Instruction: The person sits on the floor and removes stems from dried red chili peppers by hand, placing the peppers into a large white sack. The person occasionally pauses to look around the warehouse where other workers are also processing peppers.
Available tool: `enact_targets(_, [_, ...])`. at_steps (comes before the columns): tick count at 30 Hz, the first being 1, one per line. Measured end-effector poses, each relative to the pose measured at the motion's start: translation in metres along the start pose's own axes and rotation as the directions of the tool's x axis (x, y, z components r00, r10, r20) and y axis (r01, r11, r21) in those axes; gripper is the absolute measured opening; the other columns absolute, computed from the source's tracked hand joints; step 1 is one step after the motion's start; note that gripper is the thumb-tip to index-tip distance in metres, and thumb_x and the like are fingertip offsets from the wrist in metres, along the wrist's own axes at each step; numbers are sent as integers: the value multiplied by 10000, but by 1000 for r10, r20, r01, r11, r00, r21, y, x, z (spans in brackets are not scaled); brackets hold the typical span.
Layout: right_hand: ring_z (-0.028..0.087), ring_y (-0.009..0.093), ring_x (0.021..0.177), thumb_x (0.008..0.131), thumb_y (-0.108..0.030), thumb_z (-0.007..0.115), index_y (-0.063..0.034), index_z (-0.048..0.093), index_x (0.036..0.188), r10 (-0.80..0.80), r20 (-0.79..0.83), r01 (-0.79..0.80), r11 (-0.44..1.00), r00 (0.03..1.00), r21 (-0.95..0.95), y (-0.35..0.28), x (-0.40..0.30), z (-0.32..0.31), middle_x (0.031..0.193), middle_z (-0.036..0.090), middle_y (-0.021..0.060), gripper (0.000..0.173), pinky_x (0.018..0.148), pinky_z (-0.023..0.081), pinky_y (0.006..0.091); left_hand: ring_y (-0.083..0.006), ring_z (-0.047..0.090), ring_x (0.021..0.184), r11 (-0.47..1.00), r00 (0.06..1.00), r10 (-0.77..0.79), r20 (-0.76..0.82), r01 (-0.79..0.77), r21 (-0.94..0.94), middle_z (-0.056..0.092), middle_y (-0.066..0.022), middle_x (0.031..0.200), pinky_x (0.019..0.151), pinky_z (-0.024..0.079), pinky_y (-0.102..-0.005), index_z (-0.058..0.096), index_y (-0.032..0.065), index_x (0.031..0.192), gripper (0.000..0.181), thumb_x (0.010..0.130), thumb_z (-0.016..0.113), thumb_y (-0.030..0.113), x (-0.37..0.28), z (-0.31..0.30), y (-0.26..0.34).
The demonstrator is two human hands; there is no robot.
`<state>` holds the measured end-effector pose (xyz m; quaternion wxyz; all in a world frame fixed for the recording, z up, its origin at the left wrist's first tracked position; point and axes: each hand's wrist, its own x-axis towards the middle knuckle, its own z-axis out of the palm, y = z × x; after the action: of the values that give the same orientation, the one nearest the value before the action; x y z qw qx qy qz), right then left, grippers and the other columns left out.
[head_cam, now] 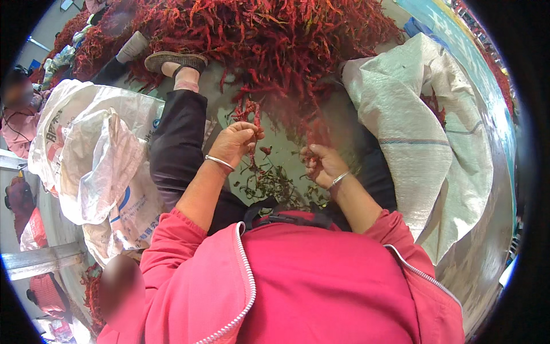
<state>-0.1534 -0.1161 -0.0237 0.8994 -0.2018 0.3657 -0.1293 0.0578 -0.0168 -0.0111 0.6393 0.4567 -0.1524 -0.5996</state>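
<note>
Dried red chili peppers (275,38) lie in a large heap before me, its near edge spilling between my legs. My left hand (237,139) grips a few dried chilies (247,111) by thumb and fingers, above the floor. To its right, my right hand (324,162) is closed around red chilies (313,142), which are partly blurred. The hands are apart, each with a metal bangle at the wrist. Below and between them, green-brown chili stems (275,182) are scattered on the floor (277,148).
At my left stands a white woven sack (99,150) bearing print. On the right, a pale woven sack (404,112) gapes, with chilies (434,107) inside. A person in pink (19,129) sits at far left. My outstretched leg (178,133) borders the left sack.
</note>
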Motion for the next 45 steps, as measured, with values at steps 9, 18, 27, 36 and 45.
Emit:
enact_targets(9, [408,71,438,751,-140,456,4,539,746,-90,-36,91,995,995,27,-15,-10,50,606,457,15,167,398,358,198,-105,475,643,927,968,246,54,-251,278,477,-53,817,573,395,-193,415,26,968,264,709,459,-5,-17,45,11])
enact_targets(18, [419,91,489,713,-102,503,-57,523,738,-148,-7,148,987,989,70,-6,-14,65,628,476,-4,55,426,359,214,-61,440,693,834,935,341,102,-351,426,485,-36,845,601,378,-180,434,-5,969,241,729,434,-3,-25,80,-3])
enact_targets(27, [465,97,578,677,-88,546,-110,512,772,-128,144,103,980,981,170,-2,-20,70,661,500,-28,103,514,371,231,-88,440,774,401,773,557,303,-570,717,463,-26,837,688,359,-193,478,-3,958,222,738,451,1,-24,86,-14])
enact_targets(36, [460,94,556,666,-87,559,-96,507,772,-172,204,161,985,964,69,-12,-28,54,669,510,-16,119,512,381,245,-78,456,651,769,966,237,100,-249,589,479,-8,735,583,384,-191,491,4,830,116,746,459,77,-39,86,-3])
enact_targets(45, [451,89,544,659,-110,578,-108,494,776,-154,204,168,984,967,-52,-9,-31,58,639,484,-32,143,489,375,228,-60,414,565,522,978,40,206,-196,830,483,6,613,498,355,-214,511,-11,738,155,742,471,139,-44,80,9])
